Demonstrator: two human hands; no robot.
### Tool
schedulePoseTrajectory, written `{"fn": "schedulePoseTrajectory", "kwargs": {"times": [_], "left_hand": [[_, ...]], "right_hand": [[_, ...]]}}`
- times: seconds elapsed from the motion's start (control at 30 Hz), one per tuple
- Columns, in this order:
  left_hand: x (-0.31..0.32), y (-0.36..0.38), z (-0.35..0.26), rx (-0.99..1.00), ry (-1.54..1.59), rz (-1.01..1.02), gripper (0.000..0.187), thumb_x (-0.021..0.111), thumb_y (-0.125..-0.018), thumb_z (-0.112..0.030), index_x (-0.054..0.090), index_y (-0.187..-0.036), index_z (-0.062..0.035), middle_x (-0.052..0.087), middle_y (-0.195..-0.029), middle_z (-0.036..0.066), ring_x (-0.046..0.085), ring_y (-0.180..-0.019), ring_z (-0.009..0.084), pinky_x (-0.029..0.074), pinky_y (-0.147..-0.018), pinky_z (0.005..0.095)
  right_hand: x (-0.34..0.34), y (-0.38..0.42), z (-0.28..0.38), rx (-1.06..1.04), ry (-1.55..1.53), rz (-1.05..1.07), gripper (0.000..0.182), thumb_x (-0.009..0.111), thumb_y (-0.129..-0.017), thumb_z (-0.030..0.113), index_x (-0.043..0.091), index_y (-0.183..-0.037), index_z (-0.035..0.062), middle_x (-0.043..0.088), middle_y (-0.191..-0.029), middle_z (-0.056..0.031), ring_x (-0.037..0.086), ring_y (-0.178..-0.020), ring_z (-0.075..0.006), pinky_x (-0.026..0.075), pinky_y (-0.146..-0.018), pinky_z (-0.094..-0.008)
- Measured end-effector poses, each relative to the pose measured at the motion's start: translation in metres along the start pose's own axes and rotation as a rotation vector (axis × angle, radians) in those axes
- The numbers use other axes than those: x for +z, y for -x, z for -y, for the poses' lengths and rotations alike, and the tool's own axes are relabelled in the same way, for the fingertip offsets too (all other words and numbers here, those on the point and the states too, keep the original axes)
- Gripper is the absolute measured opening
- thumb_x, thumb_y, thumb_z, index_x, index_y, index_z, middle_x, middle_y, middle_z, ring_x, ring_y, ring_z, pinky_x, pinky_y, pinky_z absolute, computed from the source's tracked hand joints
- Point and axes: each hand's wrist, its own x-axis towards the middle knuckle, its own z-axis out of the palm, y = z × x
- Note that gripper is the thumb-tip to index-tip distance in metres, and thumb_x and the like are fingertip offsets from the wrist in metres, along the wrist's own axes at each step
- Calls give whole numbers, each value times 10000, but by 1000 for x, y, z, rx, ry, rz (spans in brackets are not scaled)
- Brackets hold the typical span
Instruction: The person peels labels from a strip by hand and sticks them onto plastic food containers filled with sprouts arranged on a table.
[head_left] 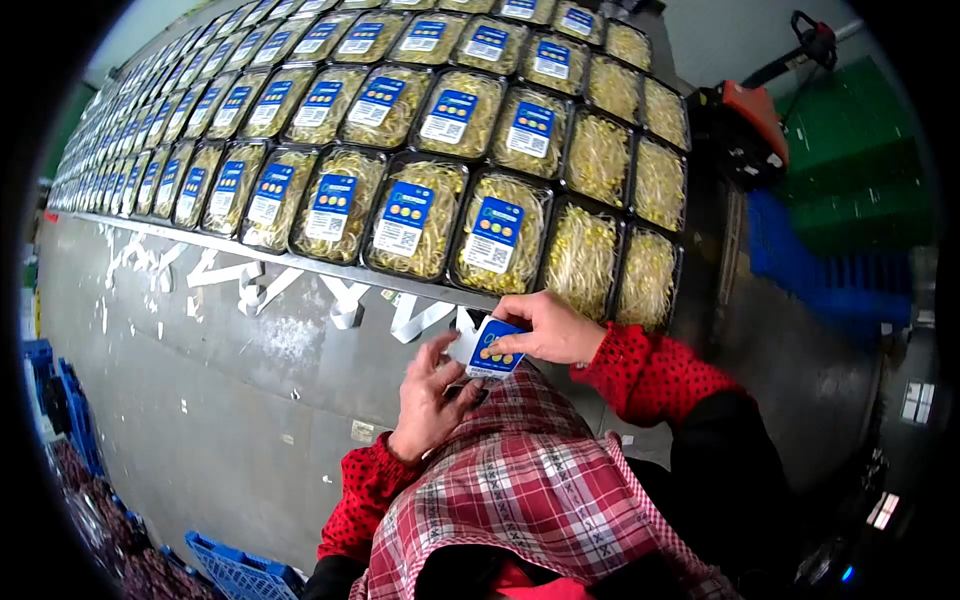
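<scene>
My right hand point(552, 328) pinches a blue-and-white printed label point(499, 338), its thumb lying across the printed face. Close by on the left, my left hand point(428, 398) has curled fingers at the white backing strip point(463, 346) behind the label; exactly how they grip it is partly hidden. Both hands are in front of my body, just off the table's near edge. Beyond them stands a labelled tray of bean sprouts point(503, 232). To its right, a sprout tray point(580, 258) and another at the corner point(647, 277) carry no label.
Long rows of black sprout trays point(328, 205) cover the table, most labelled. Used white backing strips point(345, 303) hang along its edge point(400, 283). A red pallet jack point(745, 120) and a blue pallet point(820, 255) stand to the right. Blue crates point(240, 568) sit at lower left.
</scene>
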Motion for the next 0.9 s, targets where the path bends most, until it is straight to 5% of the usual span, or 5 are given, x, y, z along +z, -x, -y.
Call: {"fn": "schedulePoseTrajectory", "kwargs": {"times": [0.07,0.3,0.57,0.77,0.9], "left_hand": [[9,-5,-2,161,-71,-4,182,781,-778,-122,656,-856,-15,604,-1235,171,565,-1090,383,438,-919,443],[45,22,-15,-526,599,256,227,735,-919,-137,634,-845,53,592,-675,-9,452,-617,24,397,-507,253],[55,9,-6,-303,539,172,114,625,-964,-57,637,-1019,42,550,-754,87,522,-719,160,461,-669,314],[50,-29,-20,-123,321,195,161,663,-912,-48,639,-1053,26,594,-1035,168,614,-874,309,495,-768,353],[59,-50,-19,-69,276,197,181,677,-896,-32,648,-1065,25,577,-1129,170,617,-921,314,499,-803,358]], "right_hand": [[1,24,10,-44,92,-48,291,817,-776,223,689,-945,24,695,-778,-102,665,-698,-171,516,-663,-323],[-74,43,8,-116,156,-327,224,774,-794,246,679,-852,52,696,-750,-115,670,-641,-236,518,-606,-347],[-103,7,-47,-13,988,-514,636,860,-668,337,614,-1195,80,678,-1030,-164,676,-839,-332,528,-735,-414],[-69,45,-29,188,62,107,574,830,-781,278,611,-1243,15,686,-1043,-109,647,-810,-174,548,-742,-312],[-67,48,-30,-79,110,-172,470,834,-789,256,647,-1138,1,687,-935,-78,637,-814,-159,531,-781,-308]]}}
